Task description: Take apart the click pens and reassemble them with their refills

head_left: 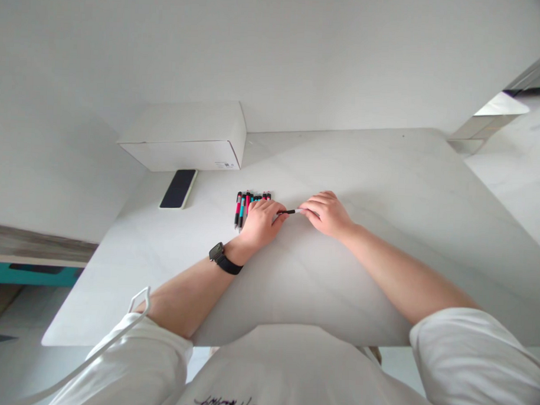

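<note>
My left hand, with a black watch on its wrist, rests on the white table with its fingers curled round one end of a thin pen. The pen's dark part shows between my hands. My right hand pinches the pen's pale other end. A row of several red, teal and black pens lies side by side just behind and left of my left hand, partly hidden by it.
A closed white cardboard box stands at the table's back left against the wall. A dark phone lies flat in front of it. The table's right edge runs diagonally toward a pale floor.
</note>
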The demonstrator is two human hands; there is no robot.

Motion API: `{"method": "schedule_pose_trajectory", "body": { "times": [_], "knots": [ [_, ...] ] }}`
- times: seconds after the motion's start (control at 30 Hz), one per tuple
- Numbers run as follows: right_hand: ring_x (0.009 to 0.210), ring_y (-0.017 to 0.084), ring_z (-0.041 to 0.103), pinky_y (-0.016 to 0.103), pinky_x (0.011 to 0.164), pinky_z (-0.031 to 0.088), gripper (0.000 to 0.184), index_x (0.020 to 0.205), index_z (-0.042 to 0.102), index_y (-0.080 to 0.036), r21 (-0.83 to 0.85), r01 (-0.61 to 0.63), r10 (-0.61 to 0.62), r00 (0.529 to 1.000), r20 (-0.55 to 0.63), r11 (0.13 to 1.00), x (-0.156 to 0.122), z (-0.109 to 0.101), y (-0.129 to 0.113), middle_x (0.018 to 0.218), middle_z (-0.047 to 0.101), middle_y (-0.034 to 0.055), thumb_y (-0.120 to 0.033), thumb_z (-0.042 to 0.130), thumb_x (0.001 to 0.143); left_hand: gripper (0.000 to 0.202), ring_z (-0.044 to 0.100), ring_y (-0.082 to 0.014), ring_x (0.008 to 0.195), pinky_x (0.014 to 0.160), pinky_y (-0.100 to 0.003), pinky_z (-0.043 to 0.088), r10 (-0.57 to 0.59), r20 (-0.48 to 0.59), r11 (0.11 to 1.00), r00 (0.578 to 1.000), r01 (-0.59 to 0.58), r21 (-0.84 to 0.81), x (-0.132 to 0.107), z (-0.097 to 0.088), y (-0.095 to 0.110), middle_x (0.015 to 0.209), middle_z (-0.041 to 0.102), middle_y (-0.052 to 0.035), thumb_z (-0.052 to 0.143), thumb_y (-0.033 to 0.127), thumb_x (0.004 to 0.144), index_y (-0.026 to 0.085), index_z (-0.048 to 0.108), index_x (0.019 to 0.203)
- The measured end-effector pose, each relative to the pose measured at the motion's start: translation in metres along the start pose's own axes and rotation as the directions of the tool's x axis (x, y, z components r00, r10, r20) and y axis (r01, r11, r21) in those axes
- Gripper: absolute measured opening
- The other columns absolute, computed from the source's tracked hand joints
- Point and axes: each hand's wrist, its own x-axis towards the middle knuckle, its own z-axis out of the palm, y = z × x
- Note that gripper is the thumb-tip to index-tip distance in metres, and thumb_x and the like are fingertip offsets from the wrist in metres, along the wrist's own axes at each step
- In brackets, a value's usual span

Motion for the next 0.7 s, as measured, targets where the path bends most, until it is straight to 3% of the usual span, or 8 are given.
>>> {"method": "schedule_pose_trajectory", "body": {
  "times": [0.17,0.27,0.5,0.7],
  "knots": [
    [0.09,0.023,0.065,0.04,0.093,0.041,0.02,0.105,0.076,-0.027,0.0,-0.001,0.001,1.0,-0.024,1.0,0.0004,-0.0017,-0.0002,0.094,0.077,0.0046,-0.036,0.058,0.105,0.026,0.064,-0.0258,0.105,0.097,-0.041,0.042,-0.013,-0.031,1.0,0.999,0.013,-0.021,-0.001,-0.0029,0.0032,0.108,0.074,-0.0064,0.054,0.045,0.106,0.026,0.07,0.112],
    [0.092,0.023,0.065,0.04,0.093,0.041,0.019,0.105,0.077,-0.028,-0.001,0.006,-0.006,1.0,-0.019,1.0,0.0007,-0.0019,-0.0001,0.095,0.077,0.0048,-0.036,0.06,0.104,0.032,0.065,-0.0254,0.101,0.095,-0.041,0.043,0.002,-0.004,1.0,1.0,-0.002,-0.018,-0.0006,-0.0027,0.0018,0.1,0.075,-0.0065,0.045,0.041,0.109,0.025,0.073,0.104],
    [0.087,0.023,0.066,0.04,0.091,0.041,0.019,0.102,0.077,-0.028,0.003,0.007,-0.007,1.0,0.009,1.0,0.0005,0.0015,0.0023,0.086,0.077,0.0035,-0.037,0.06,0.104,0.019,0.064,-0.0278,0.104,0.097,-0.043,0.043,-0.016,-0.02,1.0,1.0,0.015,-0.012,0.0006,-0.0005,-0.0005,0.104,0.075,-0.0065,0.064,0.042,0.1,0.026,0.073,0.104],
    [0.089,0.023,0.066,0.04,0.093,0.041,0.02,0.105,0.077,-0.028,0.013,0.021,-0.021,1.0,-0.02,1.0,0.0012,-0.0021,0.0008,0.093,0.078,0.0038,-0.037,0.059,0.104,0.031,0.065,-0.0266,0.101,0.095,-0.043,0.042,-0.003,-0.014,1.0,1.0,0.003,-0.007,-0.0001,-0.0017,0.0016,0.102,0.076,-0.0062,0.051,0.044,0.107,0.026,0.075,0.103]
  ]
}}
